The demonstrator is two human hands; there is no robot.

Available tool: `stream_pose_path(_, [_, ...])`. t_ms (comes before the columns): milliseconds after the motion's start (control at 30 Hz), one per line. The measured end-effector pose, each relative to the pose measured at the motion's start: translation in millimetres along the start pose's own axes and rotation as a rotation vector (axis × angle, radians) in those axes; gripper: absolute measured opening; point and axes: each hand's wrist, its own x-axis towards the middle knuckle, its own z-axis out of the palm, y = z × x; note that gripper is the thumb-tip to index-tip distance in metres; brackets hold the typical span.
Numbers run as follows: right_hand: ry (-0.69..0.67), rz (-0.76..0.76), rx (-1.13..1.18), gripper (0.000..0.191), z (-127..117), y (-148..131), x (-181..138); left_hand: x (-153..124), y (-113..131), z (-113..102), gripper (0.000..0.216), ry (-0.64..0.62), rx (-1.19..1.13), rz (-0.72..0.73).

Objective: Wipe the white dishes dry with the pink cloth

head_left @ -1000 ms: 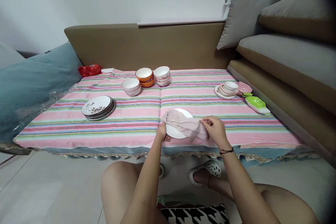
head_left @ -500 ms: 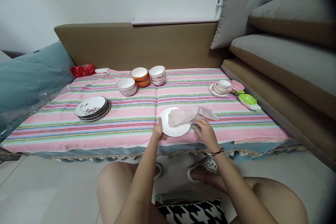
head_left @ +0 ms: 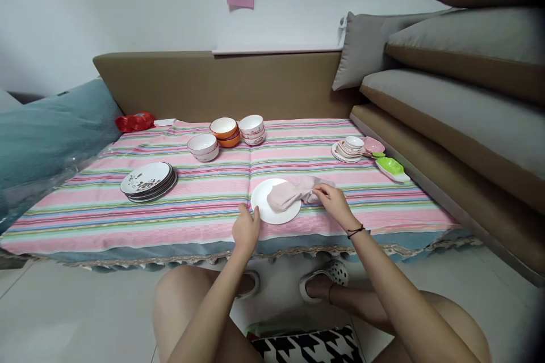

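Note:
A white plate [head_left: 260,199] lies on the striped cloth in front of me, partly covered by a crumpled pale pink cloth [head_left: 287,193]. My right hand [head_left: 334,203] pinches the pink cloth near its right end, where it hangs over the plate's edge. At the plate's left edge is my left hand [head_left: 247,229], its thumb and fingers apart. It is not wrapped around the rim, and whether a fingertip touches it is hard to see.
On the striped tablecloth [head_left: 204,193] stand a stack of flower-patterned plates [head_left: 149,178], white bowls [head_left: 203,146], orange bowls [head_left: 224,129] and more white bowls [head_left: 252,127]. Small dishes [head_left: 351,147] and a green dish [head_left: 392,169] lie right, beside stacked cushions [head_left: 451,85].
My left hand has let go of the plate's rim and drawn slightly left and down. My right hand has moved up onto the pink cloth and pinches it. The camera view has tilted up.

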Motion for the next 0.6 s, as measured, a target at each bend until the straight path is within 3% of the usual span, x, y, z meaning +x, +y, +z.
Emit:
stream_pose_path(33, [-0.012,0.005,0.086,0.027,-5,-8,3,-7,8,0,0.047,0.048,0.061,0.082])
stream_pose_path(100, [-0.026,0.018,0.239,0.027,-13,-28,8,-19,26,4,0.042,0.076,0.235,0.384])
stream_pose_path(167, [-0.047,0.05,0.377,0.027,-20,-49,11,-32,45,14,0.035,0.003,0.316,0.705])
stream_pose_path(233, [-0.064,0.081,0.485,0.028,-27,-70,11,-44,61,26,0.039,-0.063,0.352,0.893])
stream_pose_path(333, [-0.085,0.056,0.523,0.028,-40,-94,9,-58,75,38,0.043,-0.051,0.401,0.922])
stream_pose_path(400, [-0.109,0.028,0.509,0.027,-52,-102,7,-60,77,36,0.025,-0.037,0.387,0.882])
stream_pose_path(467, [-0.133,0.011,0.465,0.026,-67,-105,5,-54,76,25,0.012,-0.105,0.271,0.839])
stream_pose_path(567, [-0.133,0.0,0.334,0.027,-92,-104,0,-35,75,-5,0.017,-0.31,-0.056,0.712])
stream_pose_path(600, [-0.144,-0.007,0.291,0.028,-100,-105,-3,-30,75,-16,0.018,-0.319,-0.089,0.697])
